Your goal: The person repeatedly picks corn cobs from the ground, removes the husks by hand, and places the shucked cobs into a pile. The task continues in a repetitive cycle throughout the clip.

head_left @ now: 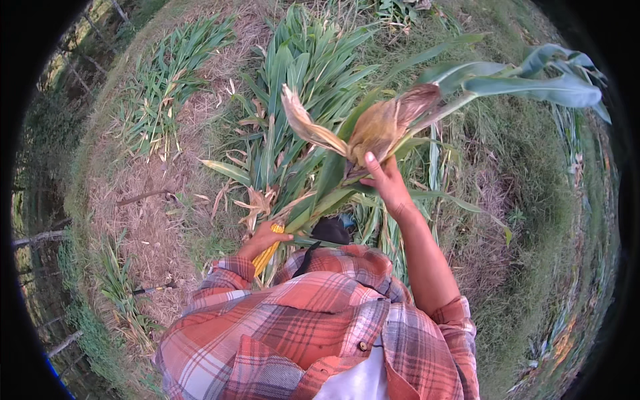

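Note:
Low in the middle of the head view, my left hand (265,237) is closed round a peeled yellow corn cob (266,258), with pale husk and leaves behind it. Higher and to the right, my right hand (385,180) grips a green corn stalk (445,112) where a large dry, brown-tipped husk (379,127) grows from it. My thumb lies on the base of that husk. The stalk's long leaves (533,89) spread up toward the upper right. A dark shoe (331,231) shows between my hands, above my plaid shirt.
Heaps of green cut stalks lie ahead (300,80), at the upper left (170,87) and at lower left (120,290). A dark-handled tool (150,290) lies by the lower heap. Dry straw, grass and a stick (143,199) cover the ground. Trees and branches line the far left.

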`<state>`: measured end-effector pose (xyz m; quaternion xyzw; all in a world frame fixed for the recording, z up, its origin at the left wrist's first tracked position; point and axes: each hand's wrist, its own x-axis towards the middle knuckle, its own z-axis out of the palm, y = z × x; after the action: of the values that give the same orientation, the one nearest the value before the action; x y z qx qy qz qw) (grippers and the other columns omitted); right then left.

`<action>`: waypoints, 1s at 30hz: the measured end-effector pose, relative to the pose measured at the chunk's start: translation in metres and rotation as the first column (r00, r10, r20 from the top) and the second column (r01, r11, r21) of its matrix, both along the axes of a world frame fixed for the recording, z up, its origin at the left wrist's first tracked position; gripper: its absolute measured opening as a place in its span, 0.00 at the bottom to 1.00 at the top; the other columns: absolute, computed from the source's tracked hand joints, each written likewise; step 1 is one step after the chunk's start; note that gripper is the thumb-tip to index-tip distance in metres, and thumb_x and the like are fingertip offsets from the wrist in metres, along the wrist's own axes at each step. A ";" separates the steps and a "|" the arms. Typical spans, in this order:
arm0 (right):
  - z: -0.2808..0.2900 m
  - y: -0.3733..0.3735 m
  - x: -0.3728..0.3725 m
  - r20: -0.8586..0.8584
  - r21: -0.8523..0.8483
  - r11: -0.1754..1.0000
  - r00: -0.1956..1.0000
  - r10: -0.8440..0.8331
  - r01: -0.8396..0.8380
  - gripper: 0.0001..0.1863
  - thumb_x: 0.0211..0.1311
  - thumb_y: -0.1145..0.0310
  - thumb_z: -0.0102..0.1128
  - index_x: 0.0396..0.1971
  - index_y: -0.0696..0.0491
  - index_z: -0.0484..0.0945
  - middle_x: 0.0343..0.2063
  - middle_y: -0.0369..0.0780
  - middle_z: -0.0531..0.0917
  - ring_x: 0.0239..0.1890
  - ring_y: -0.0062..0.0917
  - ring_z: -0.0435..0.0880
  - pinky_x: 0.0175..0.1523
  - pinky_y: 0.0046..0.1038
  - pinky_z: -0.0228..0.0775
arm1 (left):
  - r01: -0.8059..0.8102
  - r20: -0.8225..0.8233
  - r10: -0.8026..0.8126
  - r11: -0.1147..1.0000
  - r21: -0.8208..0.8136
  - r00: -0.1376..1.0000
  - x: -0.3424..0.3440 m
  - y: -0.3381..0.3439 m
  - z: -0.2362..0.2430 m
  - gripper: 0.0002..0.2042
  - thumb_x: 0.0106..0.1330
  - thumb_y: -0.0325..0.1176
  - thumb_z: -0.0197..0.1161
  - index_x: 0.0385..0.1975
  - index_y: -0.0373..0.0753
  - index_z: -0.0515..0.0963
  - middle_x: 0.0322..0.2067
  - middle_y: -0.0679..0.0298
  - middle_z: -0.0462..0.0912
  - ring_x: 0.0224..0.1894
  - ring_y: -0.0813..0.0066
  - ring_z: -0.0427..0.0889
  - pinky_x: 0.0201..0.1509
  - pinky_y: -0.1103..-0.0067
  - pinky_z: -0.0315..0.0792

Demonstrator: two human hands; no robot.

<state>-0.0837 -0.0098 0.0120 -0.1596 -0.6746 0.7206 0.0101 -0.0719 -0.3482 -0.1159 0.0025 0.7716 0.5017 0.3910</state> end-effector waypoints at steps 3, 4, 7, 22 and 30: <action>-0.008 -0.049 -0.008 -0.026 0.222 0.921 0.943 0.333 -0.320 0.46 0.58 0.50 0.58 0.65 0.59 0.42 0.62 0.52 0.58 0.61 0.36 0.64 0.58 0.33 0.65 | -0.376 -0.015 0.376 0.922 -0.091 0.927 0.053 -0.050 -0.023 0.25 0.44 0.30 0.73 0.44 0.29 0.75 0.40 0.59 0.80 0.40 0.72 0.78 0.49 0.78 0.69; 0.001 -0.059 -0.003 -0.030 0.151 0.875 0.883 0.469 -0.460 0.43 0.59 0.52 0.58 0.65 0.59 0.46 0.61 0.52 0.61 0.59 0.36 0.67 0.57 0.32 0.65 | -0.474 -0.007 0.475 0.876 -0.087 0.880 0.070 -0.065 -0.036 0.23 0.45 0.30 0.72 0.43 0.28 0.75 0.38 0.59 0.81 0.38 0.72 0.79 0.46 0.77 0.70; 0.005 -0.068 0.013 0.042 0.006 0.668 0.667 0.744 -0.744 0.33 0.60 0.55 0.57 0.60 0.58 0.60 0.52 0.51 0.73 0.52 0.34 0.76 0.55 0.31 0.68 | -0.621 -0.040 0.621 0.784 0.018 0.783 0.095 -0.098 -0.073 0.21 0.46 0.28 0.71 0.41 0.29 0.77 0.34 0.61 0.82 0.35 0.72 0.79 0.43 0.77 0.71; 0.006 -0.006 0.086 0.014 0.547 0.817 0.977 0.212 -0.185 0.46 0.51 0.58 0.67 0.64 0.57 0.50 0.59 0.54 0.63 0.62 0.42 0.62 0.64 0.34 0.56 | -0.370 0.336 0.175 0.605 0.705 0.926 -0.068 0.234 0.109 0.18 0.53 0.32 0.69 0.41 0.36 0.73 0.40 0.61 0.78 0.35 0.74 0.79 0.41 0.77 0.74; -0.046 0.058 0.239 0.144 -0.457 0.500 0.616 -0.775 0.736 0.33 0.57 0.60 0.58 0.61 0.50 0.57 0.46 0.42 0.72 0.40 0.31 0.78 0.39 0.29 0.74 | 0.075 0.333 -0.402 0.726 0.684 0.853 -0.002 0.341 0.131 0.35 0.59 0.50 0.62 0.62 0.40 0.57 0.58 0.61 0.64 0.61 0.67 0.59 0.66 0.67 0.47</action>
<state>0.1549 0.0486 -0.0339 -0.4065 -0.3377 0.7898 0.3112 -0.0740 -0.0072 0.0151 0.1210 0.4271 0.6660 0.5995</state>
